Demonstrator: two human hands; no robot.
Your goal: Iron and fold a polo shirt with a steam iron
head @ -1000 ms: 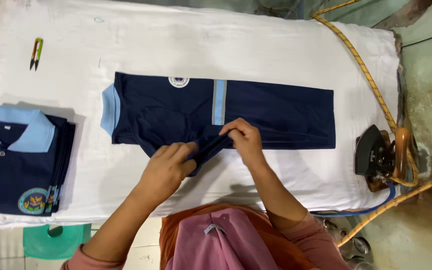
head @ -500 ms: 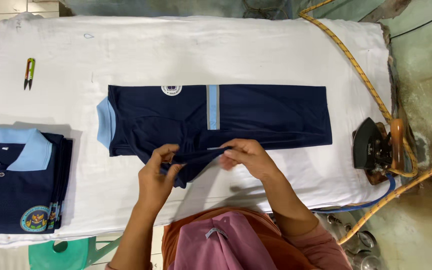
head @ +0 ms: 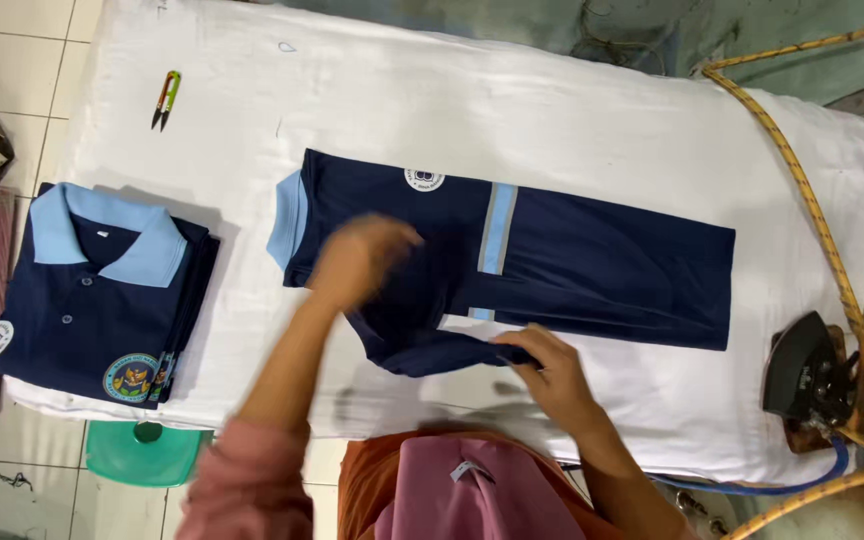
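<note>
A navy polo shirt (head: 602, 265) with a light blue collar and a light blue stripe lies folded lengthwise on the white padded table (head: 512, 110). My left hand (head: 357, 262), blurred by motion, hovers flat over the shirt's chest near the collar and holds nothing. My right hand (head: 544, 372) pinches the end of the navy sleeve (head: 432, 350) at the shirt's near edge, close to my body.
A stack of folded navy polos (head: 92, 300) rests at the table's left end. Small thread snips (head: 164, 98) lie at the far left. A black iron (head: 810, 372) stands at the right edge, with a yellow rope (head: 802, 180) curving past it. A green stool (head: 142, 452) is below.
My left hand let go of the sleeve and swept up onto the shirt's chest. My right hand stayed on the sleeve at the near edge.
</note>
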